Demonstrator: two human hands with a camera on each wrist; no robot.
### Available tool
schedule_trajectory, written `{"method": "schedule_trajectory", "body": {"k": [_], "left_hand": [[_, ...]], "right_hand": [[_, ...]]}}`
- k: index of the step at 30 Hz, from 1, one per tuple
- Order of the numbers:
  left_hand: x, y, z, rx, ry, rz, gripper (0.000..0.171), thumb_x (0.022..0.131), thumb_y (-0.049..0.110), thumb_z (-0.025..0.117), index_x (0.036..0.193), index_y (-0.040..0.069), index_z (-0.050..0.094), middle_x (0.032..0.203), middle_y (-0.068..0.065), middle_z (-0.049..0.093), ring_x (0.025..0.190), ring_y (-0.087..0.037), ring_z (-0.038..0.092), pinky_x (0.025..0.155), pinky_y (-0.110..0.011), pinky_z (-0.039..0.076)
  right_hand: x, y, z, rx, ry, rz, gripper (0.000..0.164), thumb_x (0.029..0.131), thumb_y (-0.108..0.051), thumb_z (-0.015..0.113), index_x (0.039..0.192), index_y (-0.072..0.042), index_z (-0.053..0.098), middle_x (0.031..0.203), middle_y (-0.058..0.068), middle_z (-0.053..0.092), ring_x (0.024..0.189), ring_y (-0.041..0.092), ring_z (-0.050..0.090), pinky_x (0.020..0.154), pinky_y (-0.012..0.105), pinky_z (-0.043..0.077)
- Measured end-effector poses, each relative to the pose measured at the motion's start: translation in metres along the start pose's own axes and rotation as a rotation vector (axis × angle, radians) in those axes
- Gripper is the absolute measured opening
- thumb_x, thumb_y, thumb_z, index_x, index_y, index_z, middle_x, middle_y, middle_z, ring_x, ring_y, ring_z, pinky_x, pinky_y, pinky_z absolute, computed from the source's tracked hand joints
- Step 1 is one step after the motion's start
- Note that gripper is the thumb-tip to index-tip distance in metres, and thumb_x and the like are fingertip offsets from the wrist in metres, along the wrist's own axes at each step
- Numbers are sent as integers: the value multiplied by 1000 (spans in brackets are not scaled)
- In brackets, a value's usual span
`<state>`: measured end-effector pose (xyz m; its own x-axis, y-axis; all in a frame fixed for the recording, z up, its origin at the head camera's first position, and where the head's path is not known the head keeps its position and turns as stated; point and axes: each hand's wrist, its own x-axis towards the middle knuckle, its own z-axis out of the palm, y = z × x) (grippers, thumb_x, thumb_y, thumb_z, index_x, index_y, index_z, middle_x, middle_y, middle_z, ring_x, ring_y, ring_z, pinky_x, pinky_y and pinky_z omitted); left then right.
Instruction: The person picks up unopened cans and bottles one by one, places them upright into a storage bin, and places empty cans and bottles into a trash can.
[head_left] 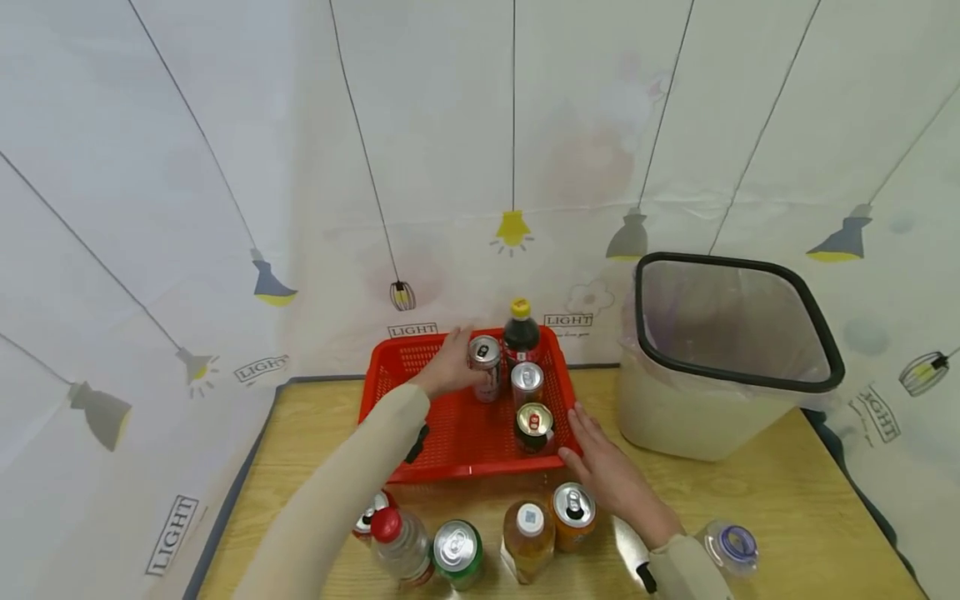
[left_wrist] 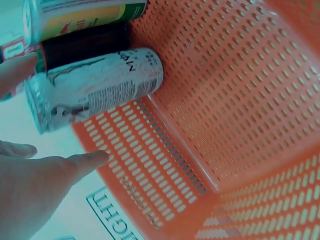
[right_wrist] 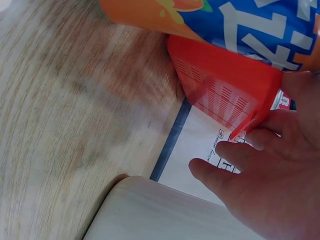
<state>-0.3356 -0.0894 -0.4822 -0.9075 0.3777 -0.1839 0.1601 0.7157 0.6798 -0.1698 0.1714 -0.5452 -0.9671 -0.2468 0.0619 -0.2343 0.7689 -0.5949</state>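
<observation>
While the left hand [head_left: 447, 367], fingers apart, flanks a silver can [head_left: 489, 365] inside the red basket [head_left: 468, 435], the right hand [head_left: 609, 472], fingers also apart, touches its right side (perhaps steadying it).

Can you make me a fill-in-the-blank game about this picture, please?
1. The right hand is beside a basket coloured ____.
2. The dark drink bottle in the basket has a ____ cap.
3. The bin has a ____ rim.
4. Count the cans in the basket: there are ____.

Missing words: red; yellow; black; three.
</observation>
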Motion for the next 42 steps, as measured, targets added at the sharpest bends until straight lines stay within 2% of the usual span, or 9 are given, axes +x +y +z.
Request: {"method": "schedule_trajectory", "body": {"k": [2, 5, 12, 17, 21, 25, 28, 35, 42], "left_hand": [[-7, -5, -3, -12, 16, -18, 97, 91, 21, 77, 165, 5, 17, 172, -18, 11, 156, -35, 18, 124, -52, 26], [-19, -11, -8, -53, 36, -33, 93, 94, 30, 74, 166, 8, 18, 172, -12, 17, 157, -32, 19, 125, -52, 22], [-53, -16, -23, -117, 85, -1, 84, 99, 40, 67, 166, 17, 22, 171, -6, 23, 155, -32, 25, 123, -57, 25], [-74, -19, -29, -135, 65, 26, 82, 100, 48, 64, 166, 21, 23, 171, -5, 21, 155, -31, 24, 122, -59, 26], [-89, -19, -30, -151, 74, 38, 83, 99, 57, 62, 165, 24, 26, 170, -4, 25, 152, -33, 32, 120, -58, 32], [-104, -20, -29, -210, 94, 50, 79, 100, 56, 61, 164, 23, 29, 169, -6, 28, 149, -37, 37, 117, -57, 37], [-116, -22, -29, -277, 114, 68, 74, 102, 51, 60, 163, 22, 31, 168, -7, 30, 151, -36, 33, 118, -56, 36], [-144, -34, -33, -427, 172, 177, 61, 109, 38, 53, 162, 16, 34, 168, -9, 31, 154, -31, 28, 121, -54, 31], [-174, -49, -25, -586, 216, 387, 52, 116, 29, 20, 159, 4, 35, 163, -14, 39, 151, -32, 35, 120, -43, 33]], "right_hand": [[-1, 1, 1, -1, 3, -1, 66, 106, -25, 60, 157, 9, 32, 167, 24, 23, 148, 49, 29, 117, 63, 31], [-2, 3, 2, 2, 11, -5, 65, 107, -24, 60, 156, 9, 33, 166, 25, 23, 148, 49, 29, 117, 62, 31], [-5, 5, 1, 8, 14, -2, 65, 107, -24, 58, 157, 8, 32, 167, 24, 22, 148, 49, 28, 117, 63, 30], [-8, 6, 1, 9, -5, 15, 66, 108, -24, 58, 158, 7, 30, 168, 23, 19, 149, 50, 26, 118, 63, 29], [-8, 7, 1, 9, 3, 12, 66, 107, -24, 59, 158, 7, 30, 167, 24, 20, 148, 50, 27, 117, 64, 30], [-6, 6, 0, 4, 10, 4, 66, 108, -27, 58, 158, 7, 30, 167, 23, 20, 148, 50, 28, 117, 64, 30], [-5, 6, 0, -1, 11, -4, 66, 108, -29, 56, 158, 7, 30, 168, 22, 19, 148, 50, 28, 117, 64, 30], [-2, 3, 0, 6, 14, -17, 66, 108, -28, 57, 158, 7, 30, 168, 23, 19, 149, 48, 27, 118, 63, 29], [-1, 0, 2, 5, 21, -22, 65, 107, -23, 60, 157, 9, 32, 166, 25, 22, 149, 48, 28, 117, 63, 31]]}}
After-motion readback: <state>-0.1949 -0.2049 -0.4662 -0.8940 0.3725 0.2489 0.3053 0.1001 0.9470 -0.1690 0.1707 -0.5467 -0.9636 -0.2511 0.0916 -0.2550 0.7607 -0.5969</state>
